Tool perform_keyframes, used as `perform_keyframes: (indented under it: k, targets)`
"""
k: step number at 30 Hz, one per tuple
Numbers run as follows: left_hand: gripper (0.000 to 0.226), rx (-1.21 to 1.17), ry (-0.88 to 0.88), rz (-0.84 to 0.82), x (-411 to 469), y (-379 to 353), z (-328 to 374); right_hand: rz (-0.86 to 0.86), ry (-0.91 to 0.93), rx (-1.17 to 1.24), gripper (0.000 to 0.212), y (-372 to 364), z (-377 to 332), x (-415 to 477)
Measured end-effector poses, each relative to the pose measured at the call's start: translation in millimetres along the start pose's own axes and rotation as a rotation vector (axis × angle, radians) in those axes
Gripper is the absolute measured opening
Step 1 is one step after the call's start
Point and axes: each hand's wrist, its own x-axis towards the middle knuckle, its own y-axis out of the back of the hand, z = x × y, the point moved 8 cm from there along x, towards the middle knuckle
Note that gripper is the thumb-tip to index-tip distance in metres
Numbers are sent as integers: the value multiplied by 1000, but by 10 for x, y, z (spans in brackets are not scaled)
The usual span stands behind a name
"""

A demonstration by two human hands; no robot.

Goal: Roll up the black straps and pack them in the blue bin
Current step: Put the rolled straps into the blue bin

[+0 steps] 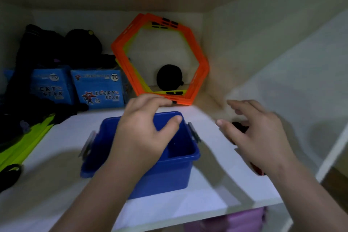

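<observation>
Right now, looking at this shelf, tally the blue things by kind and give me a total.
Blue bin: 1
Blue Lucky Star boxes: 2
Total blue things: 3
A sliver of blue also shows at the far left edge behind the dark items; too little is visible to tell what it is, so it is not counted.

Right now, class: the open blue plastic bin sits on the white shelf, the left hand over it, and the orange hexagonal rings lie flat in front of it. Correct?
Not quite. The head view shows the orange hexagonal rings standing upright behind the blue plastic bin, not flat in front. The left hand is over it on the white shelf.
</observation>
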Motion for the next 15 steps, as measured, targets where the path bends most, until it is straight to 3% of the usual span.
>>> perform_keyframes:
  k: [8, 15]
  targets:
    - [36, -181, -29, -199, 220, -1215, 724, 37, -173, -133, 47, 473, 866, -257]
    - [35, -203, -7, -355, 105, -2198, 925, -131, -252, -202, 45, 307, 1377, -623]
